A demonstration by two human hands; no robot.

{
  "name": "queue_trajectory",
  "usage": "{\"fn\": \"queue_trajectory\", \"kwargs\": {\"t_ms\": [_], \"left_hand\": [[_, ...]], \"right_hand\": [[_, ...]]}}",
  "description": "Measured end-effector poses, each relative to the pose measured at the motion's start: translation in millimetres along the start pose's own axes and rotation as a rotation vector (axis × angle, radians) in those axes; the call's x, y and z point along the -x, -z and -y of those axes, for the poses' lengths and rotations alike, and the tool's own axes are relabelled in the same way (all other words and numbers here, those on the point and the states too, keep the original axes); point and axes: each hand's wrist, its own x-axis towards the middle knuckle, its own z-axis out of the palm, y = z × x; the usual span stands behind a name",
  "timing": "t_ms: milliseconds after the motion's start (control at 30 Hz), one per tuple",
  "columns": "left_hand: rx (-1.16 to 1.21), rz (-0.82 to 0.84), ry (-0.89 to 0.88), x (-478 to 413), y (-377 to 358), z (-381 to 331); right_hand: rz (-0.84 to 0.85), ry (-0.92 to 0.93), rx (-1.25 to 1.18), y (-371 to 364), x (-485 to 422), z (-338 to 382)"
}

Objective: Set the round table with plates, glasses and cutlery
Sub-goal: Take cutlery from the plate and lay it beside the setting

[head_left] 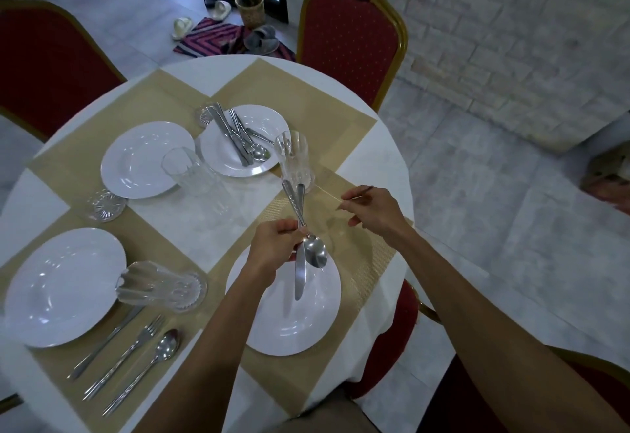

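Note:
My left hand [272, 245] is shut on a knife [300, 276] and a spoon [315, 252], held together over the near white plate [283, 327], handles pointing away from me. To the right of it, my right hand [375, 211] pinches a thin piece of cutlery [356, 194] above the beige placemat [368, 255]; it is seen edge-on and too blurred to name. A tall glass [295, 160] stands just beyond the handles. The far plate [231, 166] carries a pile of cutlery [238, 136].
Two more plates [146, 160] [64, 286] sit at the left. The nearer one has a knife, fork and spoon [150, 364] beside it and a glass [160, 286] lying on its side. Other glasses [194, 173] [105, 206] stand mid-table. Red chairs [351, 40] ring the table.

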Motion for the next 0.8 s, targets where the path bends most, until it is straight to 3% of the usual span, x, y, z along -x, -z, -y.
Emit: {"fn": "queue_trajectory", "kwargs": {"t_ms": [200, 400, 800], "left_hand": [[0.008, 0.036, 0.012, -4, -1, 0], [-0.007, 0.016, 0.051, -11, 0, 11], [-0.009, 0.028, 0.057, -13, -8, 7]], "right_hand": [[0.196, 0.2, 0.244, -3, -21, -18], [0.376, 0.153, 0.487, -12, -48, -35], [0.296, 0.278, 0.71, -17, -67, -42]]}}
